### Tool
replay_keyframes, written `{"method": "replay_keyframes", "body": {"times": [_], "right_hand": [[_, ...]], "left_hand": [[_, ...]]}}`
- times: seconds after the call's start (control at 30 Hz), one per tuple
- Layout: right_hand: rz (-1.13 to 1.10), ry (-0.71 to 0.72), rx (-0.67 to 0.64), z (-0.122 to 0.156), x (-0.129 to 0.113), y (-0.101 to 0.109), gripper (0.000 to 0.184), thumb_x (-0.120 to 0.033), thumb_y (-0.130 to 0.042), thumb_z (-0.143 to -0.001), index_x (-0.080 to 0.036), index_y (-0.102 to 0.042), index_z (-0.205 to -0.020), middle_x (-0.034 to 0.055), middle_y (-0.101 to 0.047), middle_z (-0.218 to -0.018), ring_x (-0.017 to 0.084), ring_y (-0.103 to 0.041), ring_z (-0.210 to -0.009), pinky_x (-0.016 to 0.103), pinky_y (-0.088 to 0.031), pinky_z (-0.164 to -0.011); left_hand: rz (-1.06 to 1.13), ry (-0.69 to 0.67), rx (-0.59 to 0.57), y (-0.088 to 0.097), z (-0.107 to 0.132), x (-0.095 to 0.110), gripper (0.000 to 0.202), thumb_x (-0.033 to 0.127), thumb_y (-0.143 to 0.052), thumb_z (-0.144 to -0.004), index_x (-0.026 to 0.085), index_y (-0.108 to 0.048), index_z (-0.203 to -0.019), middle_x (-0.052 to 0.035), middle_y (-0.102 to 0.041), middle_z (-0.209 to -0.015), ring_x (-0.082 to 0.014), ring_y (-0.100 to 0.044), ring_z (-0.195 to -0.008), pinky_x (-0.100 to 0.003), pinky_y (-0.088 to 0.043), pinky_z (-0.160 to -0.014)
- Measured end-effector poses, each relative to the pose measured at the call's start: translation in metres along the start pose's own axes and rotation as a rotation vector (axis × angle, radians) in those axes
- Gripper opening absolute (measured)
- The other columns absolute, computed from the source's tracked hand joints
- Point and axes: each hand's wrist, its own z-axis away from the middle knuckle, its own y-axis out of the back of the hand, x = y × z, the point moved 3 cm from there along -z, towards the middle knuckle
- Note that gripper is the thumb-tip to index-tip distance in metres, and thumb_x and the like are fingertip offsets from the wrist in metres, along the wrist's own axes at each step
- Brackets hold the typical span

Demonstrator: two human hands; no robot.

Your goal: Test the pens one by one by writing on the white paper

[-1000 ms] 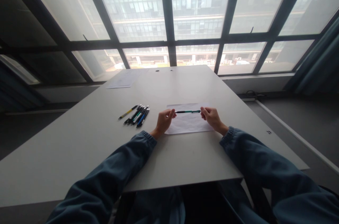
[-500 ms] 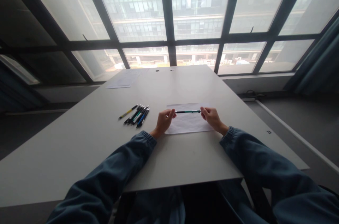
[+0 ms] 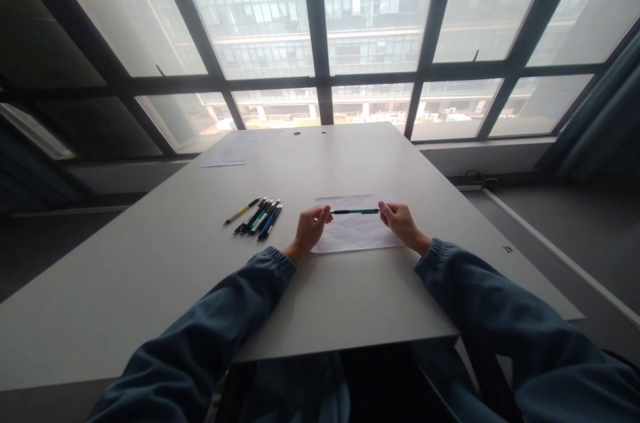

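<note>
A slim pen (image 3: 355,212), black with a green section, is stretched level between my two hands. My left hand (image 3: 311,226) pinches its left end, and my right hand (image 3: 399,220) grips the other end, so both tips are hidden by fingers. Beneath the pen lies a sheet of white paper (image 3: 357,236), its edges partly covered by my hands. To the left of my left hand, a bunch of several pens (image 3: 260,218) rests on the table, mostly black with green and blue parts. A yellow and black pen (image 3: 241,211) lies at the bunch's left side.
The white table (image 3: 165,276) reaches forward to the tall windows (image 3: 370,10). Printed papers (image 3: 233,150) lie at its far left corner. A small dark round fitting (image 3: 297,134) sits near the far edge. Blue curtains (image 3: 595,123) hang at the right.
The pen seems turned slightly about its length between my fingers, its clip showing a little differently. Both hands keep their places, and everything else looks the same.
</note>
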Motion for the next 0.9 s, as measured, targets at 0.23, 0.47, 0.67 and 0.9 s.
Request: {"method": "replay_keyframes", "body": {"times": [0.23,0.47,0.67,0.9], "right_hand": [[0.009,0.006,-0.004,-0.0007,0.0004,-0.0006,0.064,-0.07,-0.053,-0.088,-0.018,-0.052,-0.05,-0.0011,-0.046,-0.045,0.009,-0.037,-0.043,0.025,-0.029,-0.045],[-0.003,0.005,-0.005,-0.001,0.0017,-0.0006,0.064,-0.07,-0.053,-0.088,-0.018,-0.052,-0.051,-0.0008,-0.047,-0.046,0.009,-0.037,-0.044,0.025,-0.028,-0.044],[0.003,0.002,-0.005,-0.0005,0.0018,-0.0003,0.063,-0.069,-0.053,-0.088,-0.018,-0.052,-0.05,-0.0007,-0.047,-0.046,0.01,-0.038,-0.044,0.025,-0.028,-0.045],[0.005,-0.004,-0.004,-0.0014,0.005,-0.0005,0.063,-0.067,-0.053,-0.089,-0.018,-0.053,-0.05,-0.0006,-0.047,-0.046,0.009,-0.038,-0.044,0.025,-0.027,-0.045]], "left_hand": [[0.008,0.007,0.001,0.0,0.0001,-0.0013,0.055,0.058,-0.05,-0.096,0.018,-0.067,-0.062,-0.004,-0.068,-0.062,-0.0164,-0.063,-0.061,-0.028,-0.048,-0.062],[0.018,0.004,0.0,0.0001,0.0001,-0.0002,0.055,0.058,-0.05,-0.096,0.018,-0.067,-0.061,-0.0041,-0.068,-0.062,-0.0163,-0.063,-0.061,-0.029,-0.048,-0.062],[0.031,0.008,-0.002,0.0002,0.0006,-0.0016,0.055,0.057,-0.05,-0.096,0.018,-0.067,-0.061,-0.0039,-0.067,-0.062,-0.0159,-0.063,-0.061,-0.028,-0.048,-0.062],[0.018,0.009,-0.006,-0.0001,0.0004,-0.0028,0.055,0.057,-0.05,-0.096,0.018,-0.067,-0.061,-0.004,-0.067,-0.062,-0.0161,-0.063,-0.061,-0.028,-0.048,-0.063]]}}
